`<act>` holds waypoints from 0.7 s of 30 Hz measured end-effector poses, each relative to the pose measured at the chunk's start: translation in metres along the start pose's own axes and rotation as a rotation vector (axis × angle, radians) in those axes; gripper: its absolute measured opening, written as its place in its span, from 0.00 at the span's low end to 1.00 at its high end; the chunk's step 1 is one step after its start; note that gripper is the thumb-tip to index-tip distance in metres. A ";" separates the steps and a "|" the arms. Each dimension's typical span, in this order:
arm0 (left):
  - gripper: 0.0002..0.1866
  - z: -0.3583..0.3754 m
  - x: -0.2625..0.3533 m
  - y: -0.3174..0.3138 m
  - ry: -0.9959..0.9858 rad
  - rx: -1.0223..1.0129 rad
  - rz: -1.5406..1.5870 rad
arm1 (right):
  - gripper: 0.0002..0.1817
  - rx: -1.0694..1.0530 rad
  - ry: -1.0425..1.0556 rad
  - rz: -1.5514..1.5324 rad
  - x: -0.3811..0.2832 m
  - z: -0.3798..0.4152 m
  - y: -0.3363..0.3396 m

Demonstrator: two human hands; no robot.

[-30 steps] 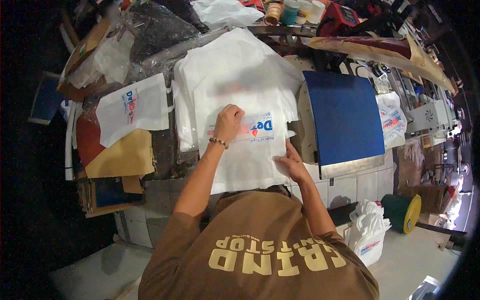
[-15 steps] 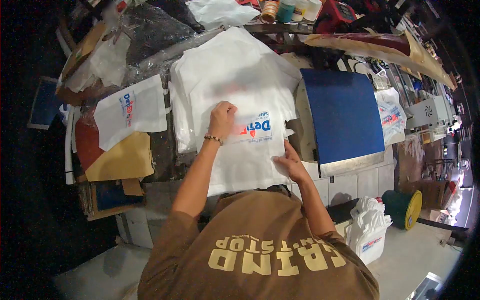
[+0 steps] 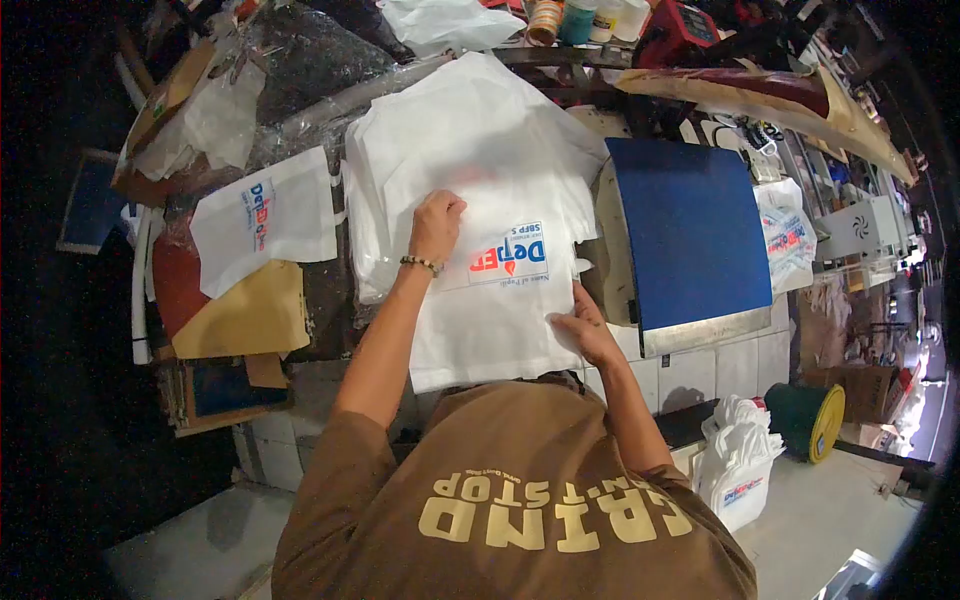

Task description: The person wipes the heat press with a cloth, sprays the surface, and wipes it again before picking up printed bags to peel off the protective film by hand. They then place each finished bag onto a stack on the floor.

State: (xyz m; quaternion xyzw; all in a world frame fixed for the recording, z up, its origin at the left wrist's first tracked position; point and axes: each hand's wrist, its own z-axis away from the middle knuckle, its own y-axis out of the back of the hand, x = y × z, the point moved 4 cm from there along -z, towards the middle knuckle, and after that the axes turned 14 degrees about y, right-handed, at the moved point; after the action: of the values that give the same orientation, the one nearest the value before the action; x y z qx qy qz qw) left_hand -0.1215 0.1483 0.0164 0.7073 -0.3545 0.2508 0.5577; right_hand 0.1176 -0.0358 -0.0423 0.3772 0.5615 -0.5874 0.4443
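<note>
A stack of white fabric sheets point(image 3: 470, 120) lies in the middle of the table. On top, nearest my body, is a white bag point(image 3: 490, 335) with blue and red print. My left hand point(image 3: 436, 228), with a beaded bracelet at the wrist, is closed at the bag's left side, left of the print; its fingers look pinched on the white fabric. At the lower right edge of the bag, my right hand point(image 3: 590, 328) has its thumb on top and its fingers along the edge, gripping it.
A blue flat board point(image 3: 690, 235) stands right of the stack. Another printed white bag point(image 3: 265, 220) lies at the left, above a tan board point(image 3: 250, 320). Jars point(image 3: 578, 22) stand at the back. A filled white bag point(image 3: 738, 465) and a green drum point(image 3: 800, 420) are at lower right.
My left hand has moved slightly up and left, and the print beside it shows more fully. My right hand has stayed nearly where it was at the bag's edge.
</note>
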 end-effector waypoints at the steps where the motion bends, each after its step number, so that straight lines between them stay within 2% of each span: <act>1: 0.05 -0.001 0.001 -0.001 -0.003 -0.003 0.001 | 0.45 -0.003 -0.008 -0.007 -0.002 0.000 0.000; 10: 0.07 -0.008 -0.001 -0.001 0.055 -0.036 -0.031 | 0.47 -0.002 0.018 -0.017 0.007 -0.001 0.004; 13: 0.07 -0.006 0.001 -0.001 -0.044 -0.031 -0.004 | 0.47 -0.022 0.006 0.011 0.000 -0.001 0.001; 19: 0.06 -0.017 -0.005 0.003 0.009 -0.005 -0.018 | 0.45 -0.026 0.013 0.004 -0.004 -0.001 -0.001; 21: 0.07 -0.014 0.001 0.002 0.040 -0.072 -0.040 | 0.45 -0.028 0.014 0.017 -0.007 -0.001 -0.002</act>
State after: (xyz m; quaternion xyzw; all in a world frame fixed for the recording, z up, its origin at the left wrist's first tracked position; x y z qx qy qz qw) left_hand -0.1218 0.1614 0.0219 0.6886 -0.3379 0.2410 0.5947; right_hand 0.1182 -0.0346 -0.0353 0.3799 0.5693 -0.5731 0.4507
